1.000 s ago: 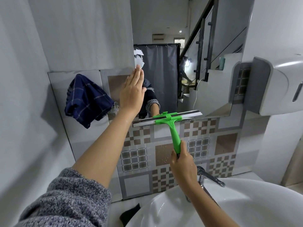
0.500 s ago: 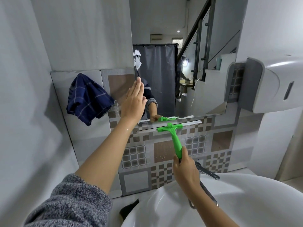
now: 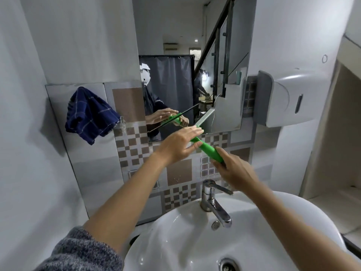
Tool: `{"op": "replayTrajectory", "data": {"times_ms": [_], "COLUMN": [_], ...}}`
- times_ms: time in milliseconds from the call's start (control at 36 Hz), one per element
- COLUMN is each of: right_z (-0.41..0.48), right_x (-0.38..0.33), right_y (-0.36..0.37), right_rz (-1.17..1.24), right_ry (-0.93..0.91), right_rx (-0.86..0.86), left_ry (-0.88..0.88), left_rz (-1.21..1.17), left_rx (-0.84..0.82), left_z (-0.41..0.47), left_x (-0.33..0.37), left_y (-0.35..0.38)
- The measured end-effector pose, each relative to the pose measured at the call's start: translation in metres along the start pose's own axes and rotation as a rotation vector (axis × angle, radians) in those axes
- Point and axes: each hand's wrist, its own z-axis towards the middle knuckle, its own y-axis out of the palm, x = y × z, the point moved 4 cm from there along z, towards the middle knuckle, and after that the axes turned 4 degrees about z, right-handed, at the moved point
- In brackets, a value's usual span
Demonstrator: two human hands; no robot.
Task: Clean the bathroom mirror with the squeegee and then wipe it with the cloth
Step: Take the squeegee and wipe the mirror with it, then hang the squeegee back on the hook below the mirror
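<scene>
Above the basin (image 3: 175,231) and its tap (image 3: 212,200), I have my right hand (image 3: 234,171) closed round the green squeegee (image 3: 210,151) handle, blade tilted up off the mirror (image 3: 195,75), probably to clear water from it. My left hand (image 3: 178,143) lies on the squeegee's neck, fingers nearly straight, touching rather than gripping. Left of the mirror the blue checked cloth (image 3: 89,114) hangs unused.

You have nothing to read here: no text, label, brand, number or sign shows legibly anywhere in view. The white dispenser (image 3: 281,98) at about 2 o'clock bears no lettering you can make out, and the green squeegee (image 3: 210,151) and the faucet (image 3: 213,202) at 6 o'clock carry no readable marking either.
</scene>
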Motion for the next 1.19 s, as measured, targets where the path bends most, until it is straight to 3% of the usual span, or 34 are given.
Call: {"op": "replayTrajectory", "data": {"times_ms": [111, 278, 472, 722, 861, 1083, 1194], "right_z": [0.015, 0.036, 0.047, 0.059, 0.049, 0.046, 0.050], "right_x": [0.007, 0.020, 0.015, -0.028, -0.073, -0.131, -0.147], "right_y": [-0.034, -0.078, -0.082, -0.043, -0.012, 0.037, 0.055], "right_rz": [-0.168, -0.293, -0.335, 0.000, 0.368, 1.032, 1.144], "right_ry": [-0.137, -0.319, -0.440, -0.420, -0.290, -0.014, 0.055], "right_rx": [-0.066, -0.052, 0.135, 0.270, 0.325, 0.060, -0.018], "left_ry": [0.007, 0.010, -0.163, -0.434, -0.599, -0.774, -0.824], "left_rz": [-0.008, -0.003, -0.089, 0.013, 0.069, 0.080, 0.105], "left_rx": [-0.054, 0.062, 0.249, 0.537, 0.645, 0.722, 0.704], "left_z": [0.002, 0.005, -0.019, -0.071, -0.107, -0.154, -0.177], "left_x": [0.009, 0.027, 0.039, 0.043, 0.040, 0.039, 0.030], "left_y": [0.008, 0.002, 0.000, -0.010, -0.018, -0.026, -0.029]}}
